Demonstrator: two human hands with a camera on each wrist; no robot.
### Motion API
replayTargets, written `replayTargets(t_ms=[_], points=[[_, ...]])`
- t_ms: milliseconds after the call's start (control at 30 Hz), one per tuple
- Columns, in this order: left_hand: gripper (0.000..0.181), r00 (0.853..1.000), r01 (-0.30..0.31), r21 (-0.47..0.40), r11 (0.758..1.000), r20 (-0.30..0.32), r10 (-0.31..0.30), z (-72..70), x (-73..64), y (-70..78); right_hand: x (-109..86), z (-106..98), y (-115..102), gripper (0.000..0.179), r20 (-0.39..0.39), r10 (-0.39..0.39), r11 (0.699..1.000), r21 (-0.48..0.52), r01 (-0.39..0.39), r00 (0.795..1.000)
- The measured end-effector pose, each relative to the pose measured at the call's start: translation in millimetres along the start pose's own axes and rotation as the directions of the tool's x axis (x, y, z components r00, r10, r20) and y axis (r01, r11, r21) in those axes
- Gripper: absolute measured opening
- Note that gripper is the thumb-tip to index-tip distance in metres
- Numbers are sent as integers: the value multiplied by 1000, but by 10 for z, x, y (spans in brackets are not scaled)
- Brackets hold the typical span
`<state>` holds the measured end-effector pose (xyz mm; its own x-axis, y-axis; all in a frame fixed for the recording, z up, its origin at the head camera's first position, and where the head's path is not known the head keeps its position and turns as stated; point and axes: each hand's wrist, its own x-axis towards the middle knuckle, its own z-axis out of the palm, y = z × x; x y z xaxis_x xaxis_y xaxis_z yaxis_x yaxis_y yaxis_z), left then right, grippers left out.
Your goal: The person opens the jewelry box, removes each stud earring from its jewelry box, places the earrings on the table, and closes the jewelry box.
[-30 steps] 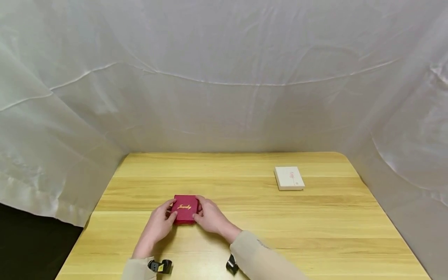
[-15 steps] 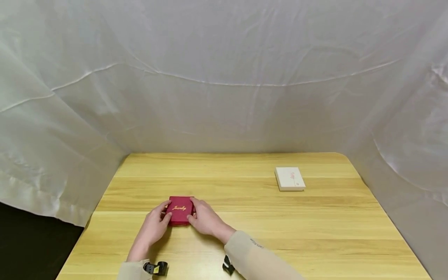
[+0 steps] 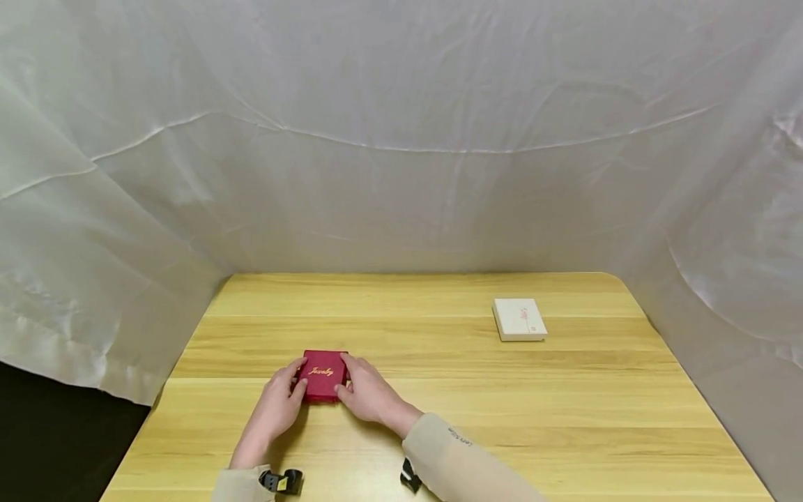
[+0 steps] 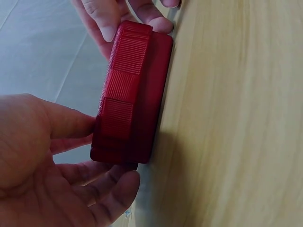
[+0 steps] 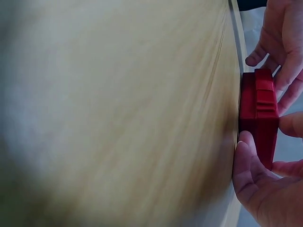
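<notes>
A dark red jewelry box (image 3: 323, 383) with gold "Jewelry" lettering lies flat on the wooden table, left of centre. My left hand (image 3: 278, 401) grips its left side, the thumb at the near top edge. From the other side my right hand (image 3: 371, 392) holds it, thumb near the front corner and fingers along the right edge. Ribbed ribbon (image 4: 124, 80) runs along the front side of the box in the left wrist view. The right wrist view shows the box (image 5: 258, 127) low against the tabletop, fingers at both ends. Its lid looks closed.
A white square box (image 3: 520, 320) with small pink print sits at the table's back right. Pale cloth (image 3: 401, 202) hangs behind and beside the wooden table (image 3: 502, 390). A dark area (image 3: 63, 432) lies beyond the left table edge.
Both hands have shifted the red jewelry box slightly left across the table since a second ago. Over the last half second it has barely moved. The white box stays in place.
</notes>
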<state>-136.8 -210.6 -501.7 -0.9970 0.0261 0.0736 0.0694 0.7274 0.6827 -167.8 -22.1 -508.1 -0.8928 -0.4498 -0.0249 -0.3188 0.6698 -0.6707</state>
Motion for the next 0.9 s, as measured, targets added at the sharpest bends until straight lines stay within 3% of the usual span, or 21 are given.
replayTargets(t_ms=[400, 667, 900], points=[[45, 1000, 14, -34, 999, 7, -14, 17, 14, -24, 0, -7, 52, 63, -6, -18, 997, 79, 18, 1000], [48, 1000, 28, -62, 998, 4, -27, 0, 9, -8, -86, -81, 119, 64, -3, -80, 988, 134, 80, 997], [54, 996, 88, -68, 994, 16, -87, -35, -2, 15, -185, -221, 211, 61, 32, -85, 987, 138, 80, 996]])
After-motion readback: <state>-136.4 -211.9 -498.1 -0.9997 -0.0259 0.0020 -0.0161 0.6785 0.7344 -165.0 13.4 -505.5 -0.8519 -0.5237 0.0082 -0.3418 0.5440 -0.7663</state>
